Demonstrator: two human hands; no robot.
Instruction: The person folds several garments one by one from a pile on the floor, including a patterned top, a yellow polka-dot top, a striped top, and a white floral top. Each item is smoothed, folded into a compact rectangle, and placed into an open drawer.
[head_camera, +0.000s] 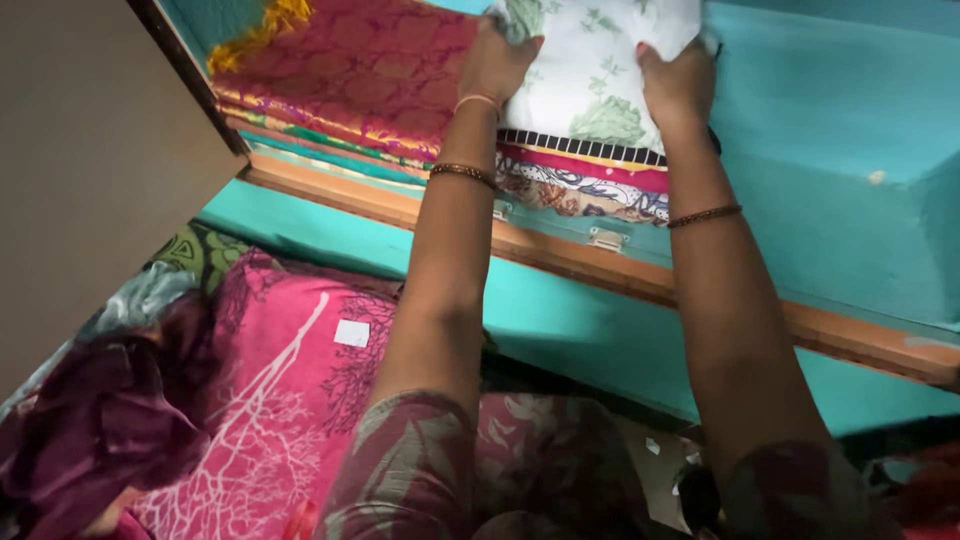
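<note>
Gripping white leaf-print folded cloth (598, 70) w/ both hands, left hand (495, 62) & right hand (677, 85), atop far fabric stack (585, 185) in teal cupboard (830, 150). 2 stacks; red saree stack (350, 75) left; pink bedsheet (270, 400) near.

Both arms stretch forward and up, nearly straight and roughly parallel, forearms bare with thin bangles at the wrists. The left hand (493, 62) and right hand (678, 85) are level, backs toward the camera, fingers curled closed.

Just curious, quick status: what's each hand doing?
Left hand and right hand both gripping white cloth. Cloth atop folded pile in teal trunk. Nothing blocking.
</note>
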